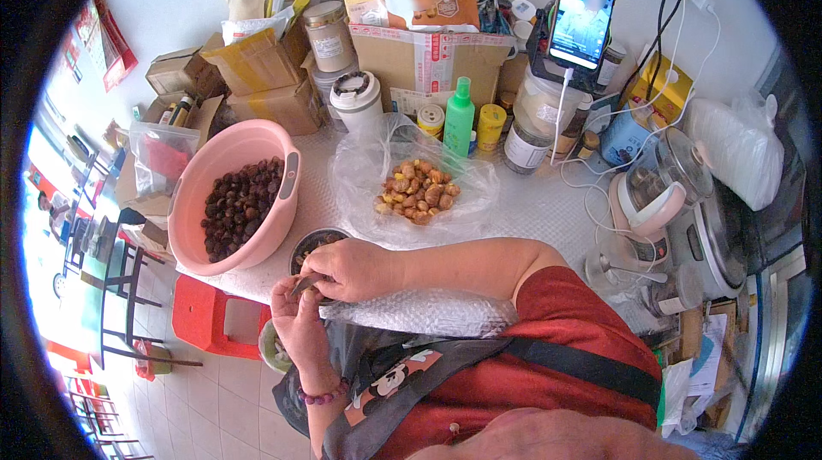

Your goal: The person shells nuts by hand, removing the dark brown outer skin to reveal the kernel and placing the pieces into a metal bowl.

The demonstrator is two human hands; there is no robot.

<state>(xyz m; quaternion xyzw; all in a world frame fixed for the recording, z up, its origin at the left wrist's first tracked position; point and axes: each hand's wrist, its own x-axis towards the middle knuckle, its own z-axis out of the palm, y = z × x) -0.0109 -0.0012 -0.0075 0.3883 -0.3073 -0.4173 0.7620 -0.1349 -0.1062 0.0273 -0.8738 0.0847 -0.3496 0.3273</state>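
My right hand (350,269) grips a small knife (307,283), its short blade pointing toward my left hand. My left hand (297,312), with a beaded bracelet at the wrist, has its thumb and fingertips pinched at the blade on a small brown piece, mostly hidden. Beneath both hands stands a dark round bowl (297,248) holding brown scraps. A pink plastic basin (186,229) to the left contains many dark, round, nut-like fruits (241,209). Beyond my right forearm, a pile of lighter brown, peeled-looking pieces (419,193) lies on a clear plastic bag (350,193).
A green spray bottle (458,119), jars and cardboard boxes (430,65) line the wall. A phone (584,10) stands in a holder, its white cable (560,116) trailing across the table. A glass kettle (668,171) is at right. Below the table edge sits a red stool (199,318).
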